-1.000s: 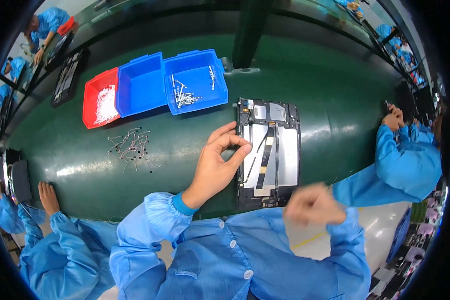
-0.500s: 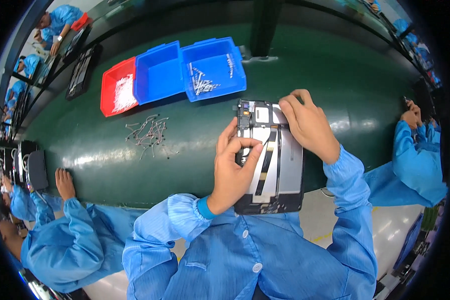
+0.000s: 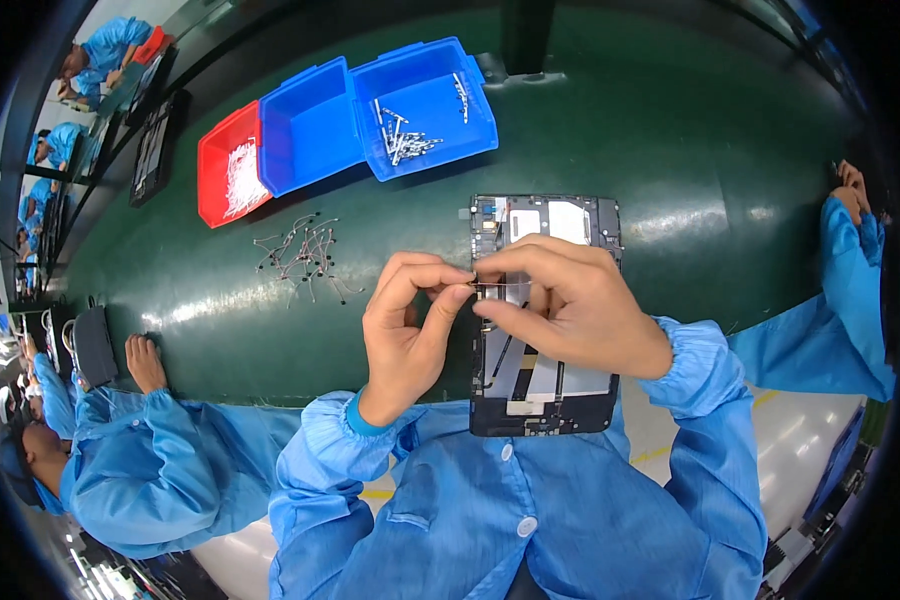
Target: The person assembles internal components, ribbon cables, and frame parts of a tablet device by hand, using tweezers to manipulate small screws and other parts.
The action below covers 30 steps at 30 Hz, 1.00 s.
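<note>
An opened tablet-like device [image 3: 590, 385], its flat inner parts and black frame exposed, lies before me at the table's near edge. My left hand [image 3: 407, 325] is over its left edge, thumb and forefinger pinching a small dark part with a thin wire [image 3: 505, 285]. My right hand [image 3: 580, 300] is above the device, thumb and forefinger apart around the wire. Whether its other fingers touch the wire is hidden. Further left, a loose pile of thin wired parts [image 3: 305, 258] rests on the green table [image 3: 400, 220].
Beyond the pile stand a red bin [image 3: 210, 180] of white pieces, a blue bin [image 3: 310, 130], and another blue bin [image 3: 460, 150] holding slim silvery pieces. A dark device [image 3: 155, 150] lies far left. Co-workers' hands rest at left [image 3: 145, 362] and right [image 3: 850, 190].
My right hand has moved down and left from the device's top edge. My left hand has shifted left and now pinches the wired part. The device sits straighter.
</note>
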{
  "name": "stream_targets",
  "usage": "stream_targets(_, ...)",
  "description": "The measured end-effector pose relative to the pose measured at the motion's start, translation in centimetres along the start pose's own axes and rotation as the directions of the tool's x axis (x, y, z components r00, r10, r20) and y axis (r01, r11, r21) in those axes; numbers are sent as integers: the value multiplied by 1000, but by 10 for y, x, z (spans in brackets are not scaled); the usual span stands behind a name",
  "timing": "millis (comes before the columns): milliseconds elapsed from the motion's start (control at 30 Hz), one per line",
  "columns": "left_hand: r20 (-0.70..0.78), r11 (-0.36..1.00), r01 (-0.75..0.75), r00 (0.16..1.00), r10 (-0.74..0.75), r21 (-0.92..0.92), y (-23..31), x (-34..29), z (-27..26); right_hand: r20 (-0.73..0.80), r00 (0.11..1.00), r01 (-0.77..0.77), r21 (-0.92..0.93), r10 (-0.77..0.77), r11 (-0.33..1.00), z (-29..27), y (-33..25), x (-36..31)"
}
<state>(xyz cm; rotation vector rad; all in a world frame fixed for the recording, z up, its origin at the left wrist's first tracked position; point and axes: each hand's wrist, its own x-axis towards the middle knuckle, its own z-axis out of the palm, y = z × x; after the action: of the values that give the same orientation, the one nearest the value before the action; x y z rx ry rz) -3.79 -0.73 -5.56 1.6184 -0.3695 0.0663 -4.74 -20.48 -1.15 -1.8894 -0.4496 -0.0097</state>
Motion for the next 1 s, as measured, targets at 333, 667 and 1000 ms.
stream_targets(333, -15, 942, -129, 990, 141, 309, -3, 0, -1, -90, 995, -28, 22, 30, 999, 10, 14, -2)
stream_targets(667, 169, 798, 602, 787, -594, 3, -2, 29, -17, -21, 1000, 13, -130, -16, 991, 2, 39, 13)
stream_targets(1000, 283, 720, 694, 685, -671, 27, -2, 47, -19, -49, 997, 40, -208, -51, 977, 13, 50, 11)
